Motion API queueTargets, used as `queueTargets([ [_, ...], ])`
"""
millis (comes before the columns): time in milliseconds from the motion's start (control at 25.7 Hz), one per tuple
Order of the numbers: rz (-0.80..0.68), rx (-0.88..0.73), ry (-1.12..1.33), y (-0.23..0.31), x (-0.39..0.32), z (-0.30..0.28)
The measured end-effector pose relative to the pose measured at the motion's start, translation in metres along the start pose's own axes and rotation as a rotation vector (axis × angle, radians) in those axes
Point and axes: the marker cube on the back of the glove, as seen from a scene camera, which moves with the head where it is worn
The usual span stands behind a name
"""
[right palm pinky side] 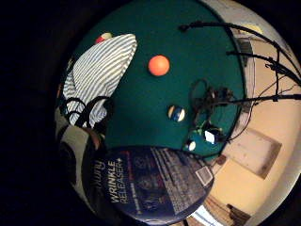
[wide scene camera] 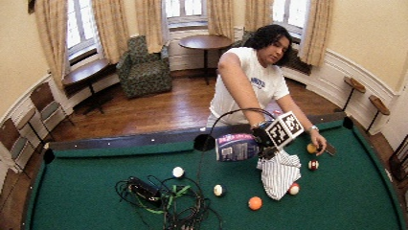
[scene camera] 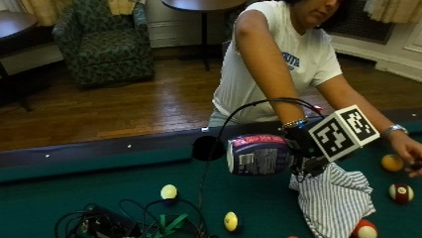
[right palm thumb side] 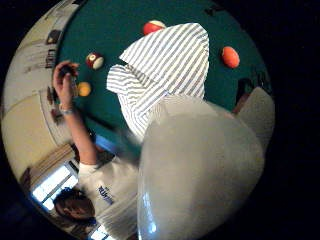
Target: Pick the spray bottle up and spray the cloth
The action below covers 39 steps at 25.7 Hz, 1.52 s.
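Outside view: balls point(scene camera: 229, 221) around cloth point(scene camera: 335, 199)

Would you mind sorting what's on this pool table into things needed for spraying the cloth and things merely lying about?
For the job: spray bottle, gripped by the gloved right hand; striped cloth.

Lying about: orange ball, yellow ball, striped billiard balls, cable tangle.
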Motion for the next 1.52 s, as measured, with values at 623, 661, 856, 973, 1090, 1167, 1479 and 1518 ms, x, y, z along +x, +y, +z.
queueTargets([
  [623, -0.049, -0.196, 0.143, -0.029, -0.038, 0.074],
  [661, -0.05, -0.197, 0.146, -0.03, -0.039, 0.074],
  [856, -0.047, -0.18, 0.145, -0.027, -0.036, 0.065],
  [973, -0.039, -0.134, 0.116, -0.021, -0.032, 0.048],
  [1090, -0.02, -0.068, 0.048, -0.015, -0.027, 0.026],
  [1167, -0.006, -0.016, -0.02, -0.011, -0.024, 0.01],
  [1479, 0.008, 0.204, -0.41, 0.013, -0.011, -0.052],
  [1518, 0.01, 0.231, -0.461, 0.017, -0.009, -0.059],
])
